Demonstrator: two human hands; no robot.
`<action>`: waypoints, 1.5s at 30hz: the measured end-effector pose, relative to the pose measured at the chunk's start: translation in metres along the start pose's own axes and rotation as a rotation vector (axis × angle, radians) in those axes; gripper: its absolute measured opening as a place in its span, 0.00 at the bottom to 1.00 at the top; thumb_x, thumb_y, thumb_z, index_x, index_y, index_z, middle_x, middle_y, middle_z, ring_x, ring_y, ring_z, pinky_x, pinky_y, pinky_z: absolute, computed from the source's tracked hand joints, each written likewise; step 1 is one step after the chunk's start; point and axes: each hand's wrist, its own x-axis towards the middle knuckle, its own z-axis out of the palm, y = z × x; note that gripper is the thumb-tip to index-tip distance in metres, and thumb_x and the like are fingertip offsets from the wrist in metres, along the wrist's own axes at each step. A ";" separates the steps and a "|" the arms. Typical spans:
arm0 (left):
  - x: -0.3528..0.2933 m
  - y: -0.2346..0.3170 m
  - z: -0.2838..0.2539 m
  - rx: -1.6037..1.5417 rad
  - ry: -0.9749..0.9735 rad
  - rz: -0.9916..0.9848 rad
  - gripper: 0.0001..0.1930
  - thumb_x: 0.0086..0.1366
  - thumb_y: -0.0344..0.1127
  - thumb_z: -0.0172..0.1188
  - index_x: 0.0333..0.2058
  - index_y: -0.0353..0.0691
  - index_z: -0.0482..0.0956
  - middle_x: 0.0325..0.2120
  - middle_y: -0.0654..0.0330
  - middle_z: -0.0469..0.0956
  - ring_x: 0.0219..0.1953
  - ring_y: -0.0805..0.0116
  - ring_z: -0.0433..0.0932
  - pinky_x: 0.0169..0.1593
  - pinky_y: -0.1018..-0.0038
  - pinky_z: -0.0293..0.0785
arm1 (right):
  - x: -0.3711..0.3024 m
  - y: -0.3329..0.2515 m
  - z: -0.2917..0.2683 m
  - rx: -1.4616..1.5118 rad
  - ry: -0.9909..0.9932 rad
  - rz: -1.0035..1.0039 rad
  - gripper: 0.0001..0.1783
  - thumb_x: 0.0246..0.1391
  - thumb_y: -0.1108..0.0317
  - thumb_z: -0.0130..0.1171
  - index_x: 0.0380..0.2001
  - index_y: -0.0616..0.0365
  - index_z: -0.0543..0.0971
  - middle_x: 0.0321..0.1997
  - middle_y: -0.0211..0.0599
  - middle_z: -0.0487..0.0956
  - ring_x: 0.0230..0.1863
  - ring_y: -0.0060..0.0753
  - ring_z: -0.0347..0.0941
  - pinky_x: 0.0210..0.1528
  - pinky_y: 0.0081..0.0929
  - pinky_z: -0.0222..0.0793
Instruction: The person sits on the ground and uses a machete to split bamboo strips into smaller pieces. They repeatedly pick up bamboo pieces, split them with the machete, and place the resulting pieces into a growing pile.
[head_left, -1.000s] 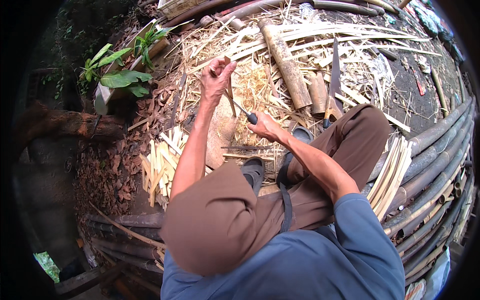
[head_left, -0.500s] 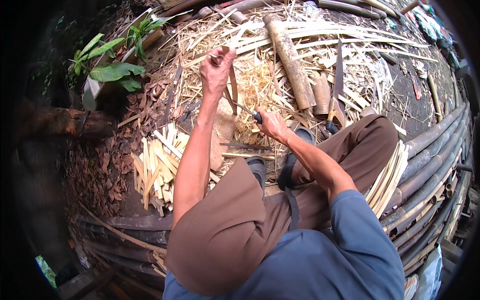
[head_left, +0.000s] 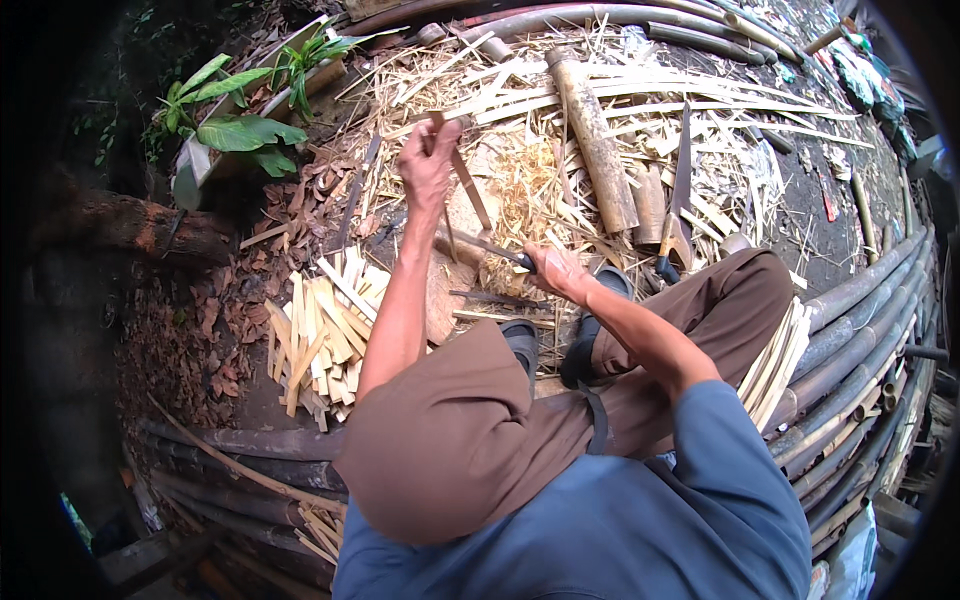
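Note:
My left hand [head_left: 426, 172] is closed around the upper part of a thin brown bamboo strip [head_left: 468, 186], which slants down to the right below the fingers. A second narrow strip end hangs just left of it; whether the two are joined I cannot tell. My right hand [head_left: 558, 272] grips the dark handle of a knife [head_left: 488, 248]. Its blade points left, crossing close to the lower end of the hanging strip; contact is unclear. Beneath both hands lie pale shavings [head_left: 520, 175] and a wooden block [head_left: 440, 300].
A thick bamboo length [head_left: 597, 140] and a handsaw [head_left: 682, 175] lie ahead to the right. Cut pale strips [head_left: 320, 335] are piled at left. Long bamboo poles [head_left: 860, 345] line the right side. A leafy plant [head_left: 235, 130] stands at far left.
The view has shifted slightly. My left hand has moved a little left with the strip. The knife blade now lies flatter and reaches farther left, with more of it showing.

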 end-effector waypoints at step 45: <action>-0.134 0.058 -0.123 0.346 0.467 -0.619 0.29 0.77 0.43 0.41 0.45 0.09 0.71 0.35 0.35 0.79 0.40 0.46 0.84 0.51 0.62 0.83 | -0.031 -0.051 0.038 0.505 -0.051 0.064 0.25 0.65 0.47 0.50 0.46 0.61 0.75 0.29 0.63 0.80 0.37 0.67 0.78 0.41 0.56 0.72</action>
